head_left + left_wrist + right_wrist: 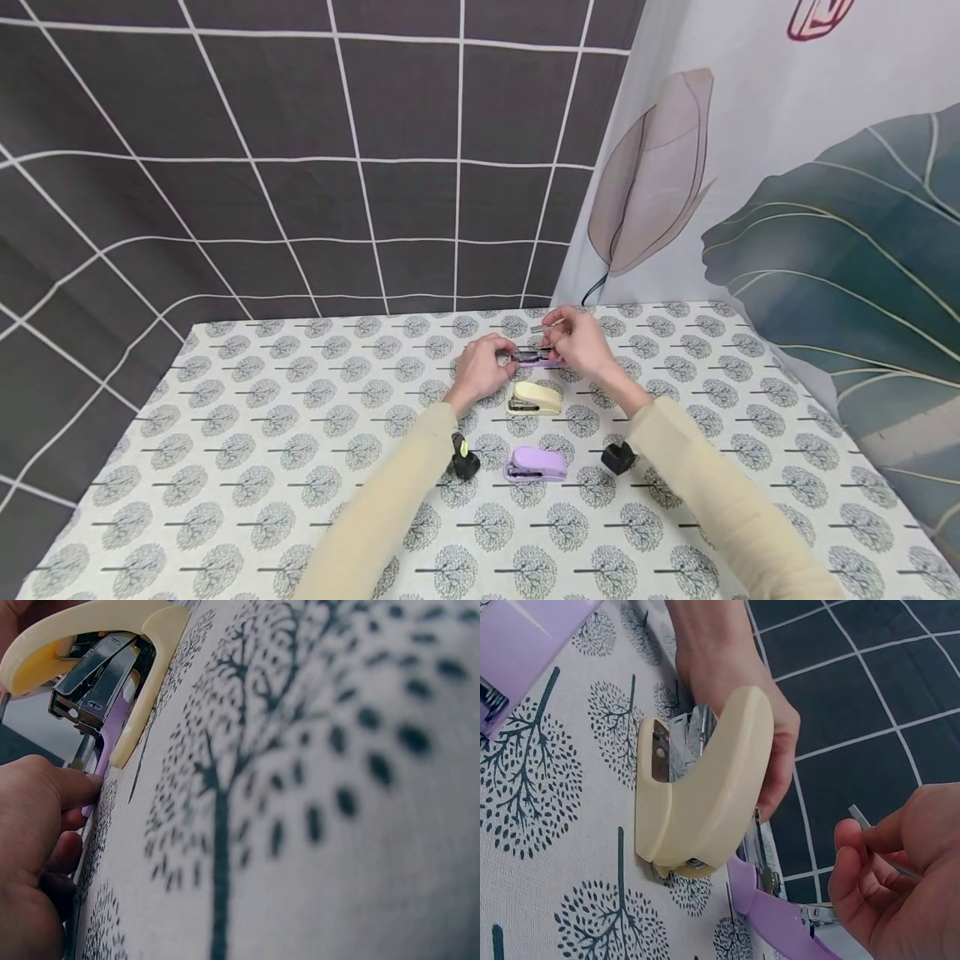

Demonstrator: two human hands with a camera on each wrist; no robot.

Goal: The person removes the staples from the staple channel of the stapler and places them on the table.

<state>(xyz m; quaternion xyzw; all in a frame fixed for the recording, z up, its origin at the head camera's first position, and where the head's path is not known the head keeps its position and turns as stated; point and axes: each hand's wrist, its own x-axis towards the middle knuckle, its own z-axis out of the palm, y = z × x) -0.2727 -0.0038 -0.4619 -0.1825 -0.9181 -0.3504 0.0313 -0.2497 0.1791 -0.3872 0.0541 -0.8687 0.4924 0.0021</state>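
Farthest back of three staplers lies a purple stapler, its top swung open and metal channel showing. My left hand grips its left end between thumb and fingers, also seen in the left wrist view as a hand at the purple base. Above the stapler's right side, my right hand pinches a thin grey staple strip. In the right wrist view the strip sticks out between thumb and fingertips, apart from the purple stapler.
A cream stapler stands just in front of the hands, between the forearms. Nearer the body lies another purple stapler. Black wrist-worn devices hang by both sleeves. Behind the tree-patterned tablecloth rises a dark grid curtain.
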